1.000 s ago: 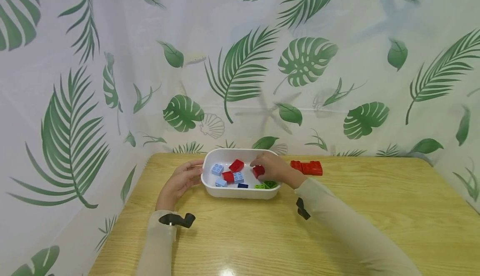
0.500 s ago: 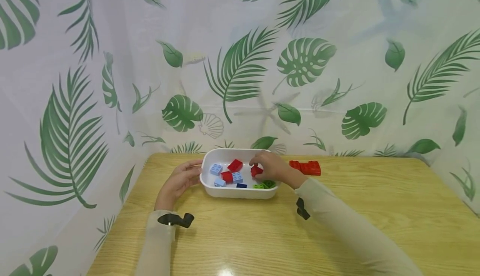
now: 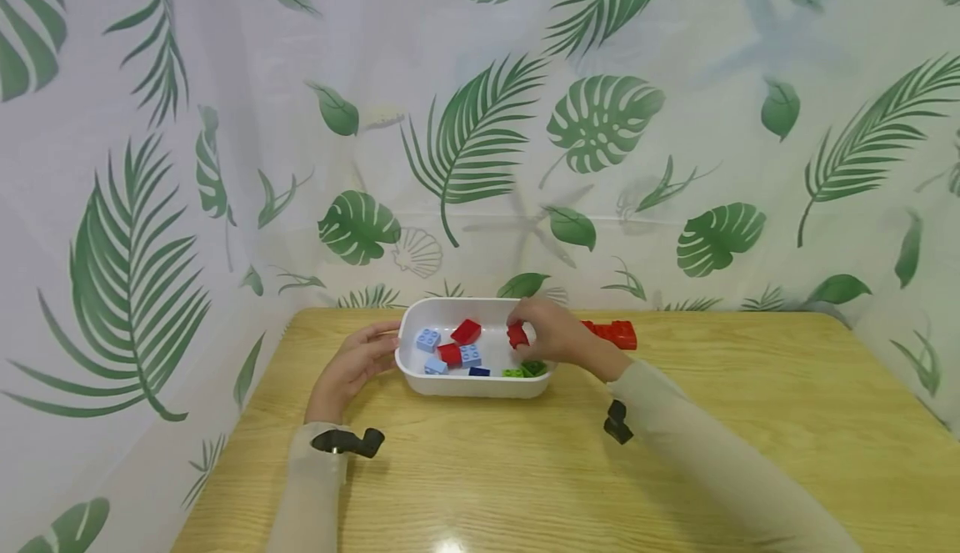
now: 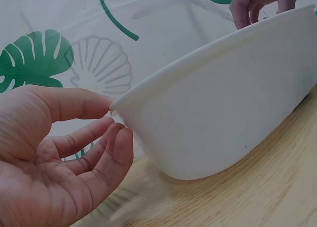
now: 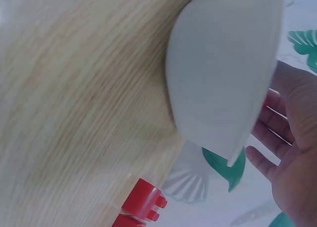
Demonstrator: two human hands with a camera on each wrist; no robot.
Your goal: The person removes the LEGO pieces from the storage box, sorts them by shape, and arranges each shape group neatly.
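A white tub (image 3: 472, 386) stands on the table with loose toy bricks inside. My right hand (image 3: 558, 332) reaches over its right end and pinches a red toy brick (image 3: 517, 336) between thumb and fingers, just above the tub floor. In the right wrist view the tub wall (image 5: 223, 73) hides most of that brick, and the right hand (image 5: 302, 133) shows behind the rim. At the other end my left hand (image 3: 360, 361) touches the rim with relaxed fingers. In the left wrist view one fingertip of the left hand (image 4: 54, 162) meets the rim, the others lie close to the wall.
In the tub lie light blue bricks (image 3: 428, 339), red bricks (image 3: 467, 332), a dark blue brick (image 3: 479, 372) and green bricks (image 3: 533, 368). Joined or adjoining red bricks (image 3: 618, 334) lie on the wooden table (image 3: 480, 470) right of the tub. A leaf-print cloth (image 3: 495, 161) hangs behind.
My right hand has turned and raised the red brick slightly, shifting a little right relative to the tub. My left hand stays at the rim. The whole view has drifted slightly.
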